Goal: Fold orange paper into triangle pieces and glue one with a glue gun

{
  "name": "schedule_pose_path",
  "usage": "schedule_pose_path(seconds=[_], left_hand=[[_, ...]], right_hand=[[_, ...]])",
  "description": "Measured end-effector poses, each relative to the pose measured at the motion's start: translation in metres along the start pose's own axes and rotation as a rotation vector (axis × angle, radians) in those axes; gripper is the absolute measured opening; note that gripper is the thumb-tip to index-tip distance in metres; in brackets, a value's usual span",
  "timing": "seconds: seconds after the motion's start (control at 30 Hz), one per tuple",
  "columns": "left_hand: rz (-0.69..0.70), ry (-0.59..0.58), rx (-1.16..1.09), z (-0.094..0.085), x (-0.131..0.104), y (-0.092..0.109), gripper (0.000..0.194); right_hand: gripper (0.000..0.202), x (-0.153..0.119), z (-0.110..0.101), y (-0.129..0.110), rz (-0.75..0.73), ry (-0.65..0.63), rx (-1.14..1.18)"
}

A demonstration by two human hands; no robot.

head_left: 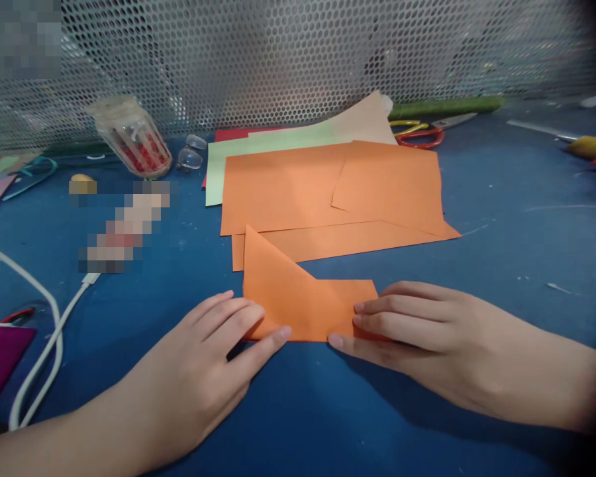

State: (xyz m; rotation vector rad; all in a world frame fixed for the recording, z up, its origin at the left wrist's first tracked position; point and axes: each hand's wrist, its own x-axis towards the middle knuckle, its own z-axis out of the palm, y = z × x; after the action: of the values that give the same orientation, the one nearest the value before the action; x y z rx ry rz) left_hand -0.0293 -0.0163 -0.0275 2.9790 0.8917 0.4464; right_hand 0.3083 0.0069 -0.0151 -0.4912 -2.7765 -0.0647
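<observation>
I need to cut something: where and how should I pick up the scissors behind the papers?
With the right hand, probably by the red handle of the scissors, coming down from above on the near side: the blades point right, and pale paper rises by the handles' left end.

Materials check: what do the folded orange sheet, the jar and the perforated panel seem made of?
Folded orange sheet: matte paper or thin card, by its crisp fold.
Jar: clear glass or plastic, slightly shiny; red contents show through.
Perforated panel: grey, likely metal, dull sheen, by its regular holes.
</observation>
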Motion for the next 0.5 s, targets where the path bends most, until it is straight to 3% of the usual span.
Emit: schedule_pose_path(seconds=[0.13, 0.3, 0.5], left_hand=[[-0.076, 0.003, -0.155, -0.0004, -0.0016, -0.0010, 0.050], [-0.186, -0.119, -0.216, -0.0053, 0.0031, 0.0001, 0.033], [-0.174, -0.200, -0.098, -0.0088, 0.0043, -0.0023, 0.047]], right_hand=[[0.044, 0.0014, -0.0008, 0.0001, 0.016, 0.029, 0.004], [0.042, 0.0024, -0.0013, 0.0011, 0.021, 0.025, 0.038], [0.036, 0.0000, 0.0058, 0.0029, 0.070, -0.017, 0.190]])
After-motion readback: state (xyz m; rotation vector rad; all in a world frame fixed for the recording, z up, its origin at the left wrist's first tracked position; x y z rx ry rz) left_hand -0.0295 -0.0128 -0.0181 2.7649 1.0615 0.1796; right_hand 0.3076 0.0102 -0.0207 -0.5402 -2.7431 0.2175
